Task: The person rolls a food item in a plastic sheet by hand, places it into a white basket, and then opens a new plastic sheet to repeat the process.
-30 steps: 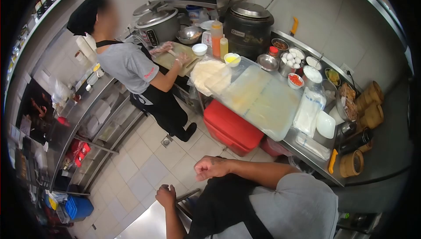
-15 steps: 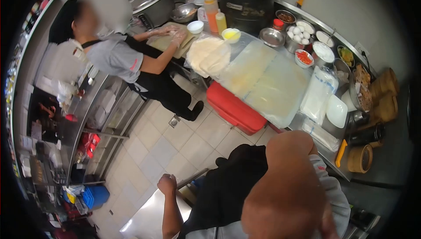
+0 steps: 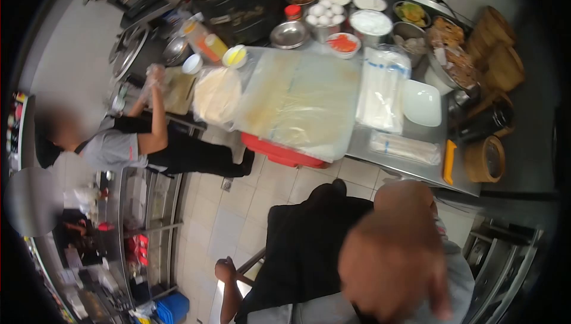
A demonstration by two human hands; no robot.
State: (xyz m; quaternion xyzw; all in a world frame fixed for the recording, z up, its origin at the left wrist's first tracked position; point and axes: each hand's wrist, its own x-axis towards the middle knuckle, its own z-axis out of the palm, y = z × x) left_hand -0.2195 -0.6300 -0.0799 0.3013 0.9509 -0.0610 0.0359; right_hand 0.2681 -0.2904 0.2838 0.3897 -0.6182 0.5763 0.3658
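My left hand (image 3: pixel 225 270) is low at the lower left, its fingers curled closed beside a metal edge; what is inside them, if anything, is hidden. Close to the camera, my right hand (image 3: pixel 386 264) is raised and blurred, so its grip does not show clearly. Beyond it is a steel worktable (image 3: pixel 389 148) with a large translucent plastic sheet (image 3: pixel 297 98) spread on top. Right of the sheet lie a plastic-wrapped white pack (image 3: pixel 383 95), a smaller wrapped pack (image 3: pixel 405 148) and a white square bowl (image 3: pixel 422 103). Neither hand touches these.
Along the back stand a bowl of eggs (image 3: pixel 325 13), a bowl of chopped red pieces (image 3: pixel 343 44) and bamboo steamers (image 3: pixel 485 159). An orange-handled tool (image 3: pixel 449 160) lies by the right edge. A red bin (image 3: pixel 282 153) sits below. A co-worker (image 3: pixel 119 142) stands left at a cutting board (image 3: pixel 177 91).
The view has turned, and the table now appears further left and higher. My right hand stays raised near the camera, and my left hand stays low. The co-worker's arms have shifted over the board.
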